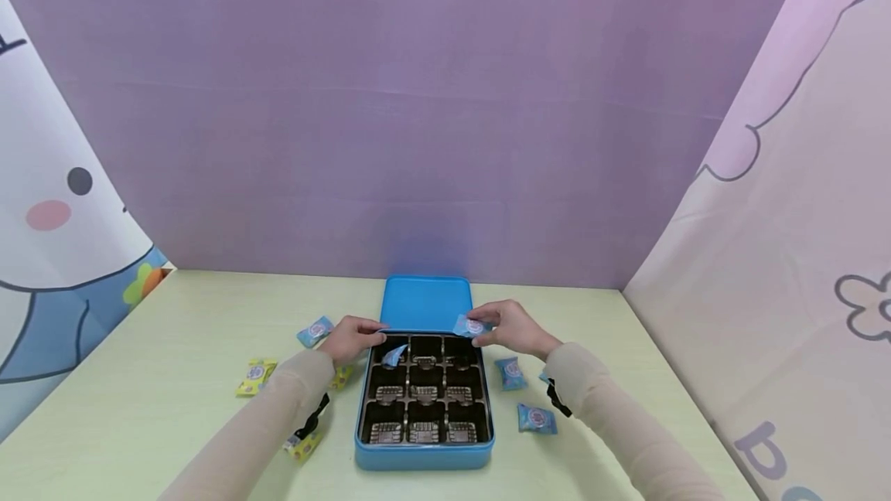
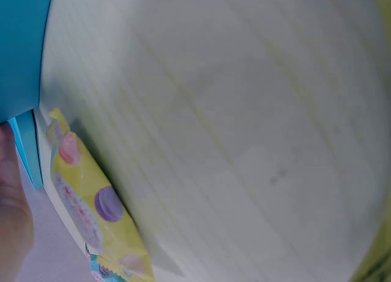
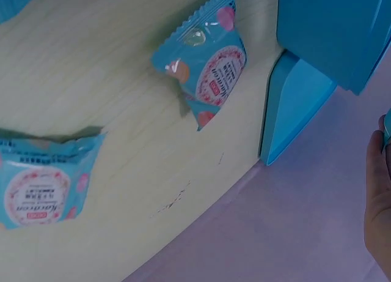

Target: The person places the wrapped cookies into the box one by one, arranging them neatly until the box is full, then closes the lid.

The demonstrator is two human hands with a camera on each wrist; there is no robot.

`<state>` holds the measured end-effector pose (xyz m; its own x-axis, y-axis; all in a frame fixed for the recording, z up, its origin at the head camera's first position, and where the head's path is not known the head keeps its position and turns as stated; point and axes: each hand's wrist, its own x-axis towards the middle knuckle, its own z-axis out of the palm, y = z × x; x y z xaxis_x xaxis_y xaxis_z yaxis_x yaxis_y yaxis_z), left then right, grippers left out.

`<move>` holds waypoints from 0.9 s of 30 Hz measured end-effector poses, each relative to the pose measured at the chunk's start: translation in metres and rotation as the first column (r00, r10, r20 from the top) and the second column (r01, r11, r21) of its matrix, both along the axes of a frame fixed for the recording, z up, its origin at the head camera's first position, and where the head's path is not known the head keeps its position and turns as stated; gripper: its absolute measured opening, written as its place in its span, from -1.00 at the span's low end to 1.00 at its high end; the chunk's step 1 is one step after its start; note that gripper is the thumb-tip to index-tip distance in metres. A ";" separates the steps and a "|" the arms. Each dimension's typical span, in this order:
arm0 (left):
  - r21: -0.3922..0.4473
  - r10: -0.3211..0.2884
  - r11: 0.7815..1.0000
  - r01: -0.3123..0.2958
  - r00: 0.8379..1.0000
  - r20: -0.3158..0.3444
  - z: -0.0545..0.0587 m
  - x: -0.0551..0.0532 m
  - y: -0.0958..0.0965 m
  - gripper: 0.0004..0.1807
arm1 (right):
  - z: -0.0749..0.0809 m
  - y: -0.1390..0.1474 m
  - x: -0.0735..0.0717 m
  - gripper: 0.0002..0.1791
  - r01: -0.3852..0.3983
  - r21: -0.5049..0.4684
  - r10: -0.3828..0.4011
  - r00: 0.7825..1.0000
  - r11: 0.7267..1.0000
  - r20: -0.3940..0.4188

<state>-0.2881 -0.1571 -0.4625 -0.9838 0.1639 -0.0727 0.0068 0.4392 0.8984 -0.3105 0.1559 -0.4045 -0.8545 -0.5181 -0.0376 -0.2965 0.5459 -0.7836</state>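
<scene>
A blue tin box (image 1: pixel 425 456) lies with its lid (image 1: pixel 426 304) folded back, showing a dark divided tray (image 1: pixel 425 366). One blue wrapped packet (image 1: pixel 393 356) sits tilted in the tray's back-left compartment. At the back-left corner, my left hand (image 1: pixel 353 339) holds the tin's rim between thumb and fingers; the left wrist view shows only part of it. My right hand (image 1: pixel 515 328) pinches another blue packet (image 1: pixel 470 325) over the back-right corner, and in the right wrist view it is mostly cut off.
Right of the tin lie blue packets (image 1: pixel 511 373), (image 3: pixel 215 68), one partly hidden by the right wrist. To the left are yellow packets (image 1: pixel 256 376), (image 2: pixel 98 202) and a blue packet (image 1: pixel 315 332). A purple backdrop (image 1: pixel 418 114) rises behind the pale table (image 1: pixel 209 308).
</scene>
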 end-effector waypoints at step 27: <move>-0.008 -0.004 1.000 0.004 1.000 -0.006 -0.002 -0.002 0.002 -0.68 | -0.010 -0.025 0.000 -0.50 -0.109 0.009 0.109 0.994 0.994 0.024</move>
